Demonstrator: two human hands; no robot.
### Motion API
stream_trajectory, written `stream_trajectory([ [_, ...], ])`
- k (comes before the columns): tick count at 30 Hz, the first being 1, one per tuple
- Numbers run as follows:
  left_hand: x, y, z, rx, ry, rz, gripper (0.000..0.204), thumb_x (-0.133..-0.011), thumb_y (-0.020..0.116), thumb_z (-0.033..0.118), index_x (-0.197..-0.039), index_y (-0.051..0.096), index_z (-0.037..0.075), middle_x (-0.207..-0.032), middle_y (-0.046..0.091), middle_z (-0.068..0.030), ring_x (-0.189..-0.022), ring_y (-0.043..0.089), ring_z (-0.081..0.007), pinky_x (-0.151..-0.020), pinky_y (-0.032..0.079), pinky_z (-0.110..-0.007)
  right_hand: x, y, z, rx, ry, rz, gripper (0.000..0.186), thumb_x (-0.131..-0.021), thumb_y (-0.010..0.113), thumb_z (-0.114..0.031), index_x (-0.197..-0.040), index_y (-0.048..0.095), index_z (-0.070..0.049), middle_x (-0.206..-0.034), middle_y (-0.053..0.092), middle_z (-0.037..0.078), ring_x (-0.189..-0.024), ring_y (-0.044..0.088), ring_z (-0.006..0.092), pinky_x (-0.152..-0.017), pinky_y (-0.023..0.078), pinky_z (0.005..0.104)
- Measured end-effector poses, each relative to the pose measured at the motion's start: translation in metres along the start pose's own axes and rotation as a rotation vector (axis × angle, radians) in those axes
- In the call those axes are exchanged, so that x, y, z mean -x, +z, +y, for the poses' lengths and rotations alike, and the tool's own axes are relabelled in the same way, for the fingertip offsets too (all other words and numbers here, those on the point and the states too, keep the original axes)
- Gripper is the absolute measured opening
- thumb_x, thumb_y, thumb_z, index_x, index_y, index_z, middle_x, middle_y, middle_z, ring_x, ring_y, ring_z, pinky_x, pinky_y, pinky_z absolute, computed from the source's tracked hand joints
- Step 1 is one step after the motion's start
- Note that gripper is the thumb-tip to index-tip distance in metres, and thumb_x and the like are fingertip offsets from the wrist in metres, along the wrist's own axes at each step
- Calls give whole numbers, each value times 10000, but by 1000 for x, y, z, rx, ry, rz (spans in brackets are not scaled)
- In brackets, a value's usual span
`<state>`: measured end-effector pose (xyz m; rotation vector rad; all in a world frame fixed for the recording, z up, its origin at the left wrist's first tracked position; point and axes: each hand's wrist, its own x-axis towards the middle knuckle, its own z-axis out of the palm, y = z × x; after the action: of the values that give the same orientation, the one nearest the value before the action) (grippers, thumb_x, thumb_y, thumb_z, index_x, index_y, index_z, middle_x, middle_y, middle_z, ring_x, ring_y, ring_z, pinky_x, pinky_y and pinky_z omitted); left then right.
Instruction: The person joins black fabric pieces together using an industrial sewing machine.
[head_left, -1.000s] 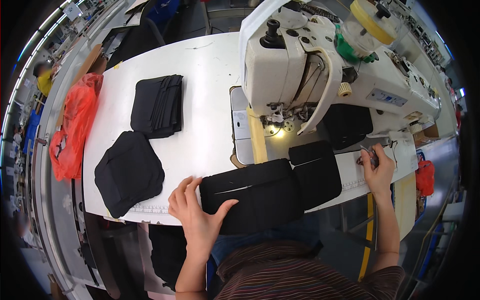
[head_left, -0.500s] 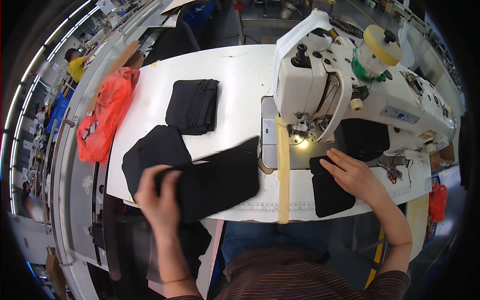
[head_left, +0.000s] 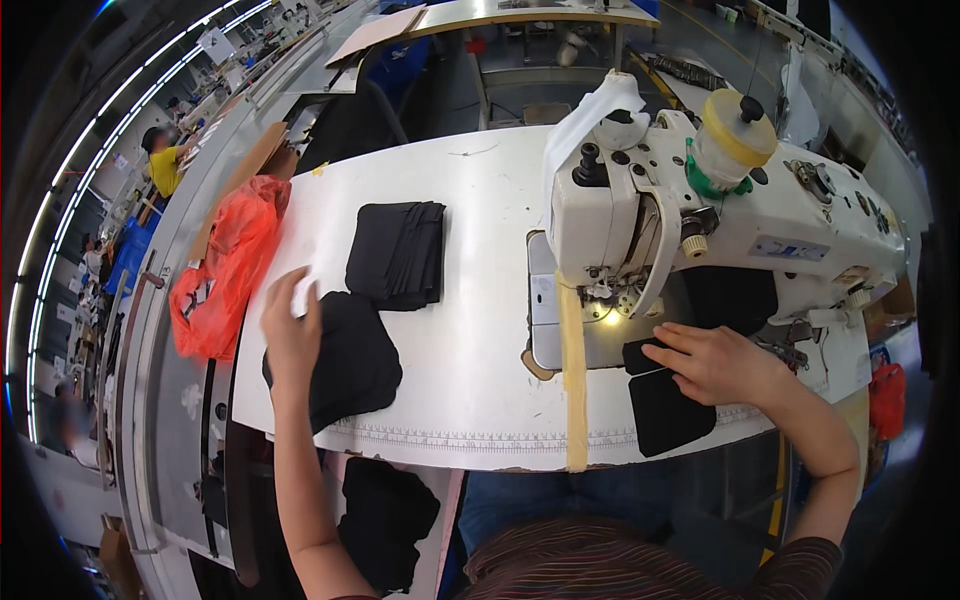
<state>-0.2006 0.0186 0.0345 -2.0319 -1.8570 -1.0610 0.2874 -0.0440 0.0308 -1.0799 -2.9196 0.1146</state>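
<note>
My left hand (head_left: 290, 335) is raised beside a pile of black fabric pieces (head_left: 355, 365) at the left of the white sewing table. Its thumb and fingers are apart and hold nothing. At the right, my right hand (head_left: 722, 362) lies with fingers stretched over the upper end of a black fabric piece (head_left: 670, 412) near the table's front edge. A thin light line crosses that piece below the fingertips. The industrial sewing machine (head_left: 610, 225) stands just beyond, its lamp lighting the needle plate (head_left: 610, 312). More black fabric (head_left: 735, 297) lies under the machine arm.
A neat stack of black pieces (head_left: 395, 255) sits behind the left pile. Yellow tape (head_left: 573, 380) runs to the front edge, crossing a printed ruler strip (head_left: 480, 441). A red plastic bag (head_left: 235, 270) hangs at the left edge. Small snips (head_left: 785, 352) lie right of my right hand.
The black piece my left hand held has been let go at the left pile, and that hand has moved up and left. My right hand stays on its piece. The whole view has shifted slightly.
</note>
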Motion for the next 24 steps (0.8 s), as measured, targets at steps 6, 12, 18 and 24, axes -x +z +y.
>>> stream_trajectory([
  [6,-50,59,35,-104,30,-471,273,-799,643,76,-1048,673,-30,-1017,665,-238,-984,632,-378,-880,495,-399,-6,13,-4,250,-85,75,449,-777,567,-38,-1224,583,-81,-1182,598,224,-1071,628,297,-721,588,312],
  [12,-56,63,26,-113,47,-422,201,-850,583,36,-1010,687,-27,-902,682,-223,-817,670,-359,-786,524,-376,-11,33,2,292,-74,283,413,-751,609,-72,-1164,602,-92,-1113,622,158,-978,641,215,-714,565,284],
  [18,-10,41,111,197,227,-473,243,-787,573,-23,-1003,683,-14,-809,653,-220,-704,640,-365,-654,511,-400,-38,56,-4,258,-83,570,302,-739,626,-73,-1029,645,9,-1039,641,103,-955,640,236,-773,541,320],
  [24,44,26,169,425,149,-1059,280,-781,656,61,-1050,675,-16,-686,630,-171,-596,604,-351,-637,524,-392,-66,61,3,117,-35,527,238,-703,632,-60,-928,656,13,-776,599,71,-745,618,201,-612,509,300],
])
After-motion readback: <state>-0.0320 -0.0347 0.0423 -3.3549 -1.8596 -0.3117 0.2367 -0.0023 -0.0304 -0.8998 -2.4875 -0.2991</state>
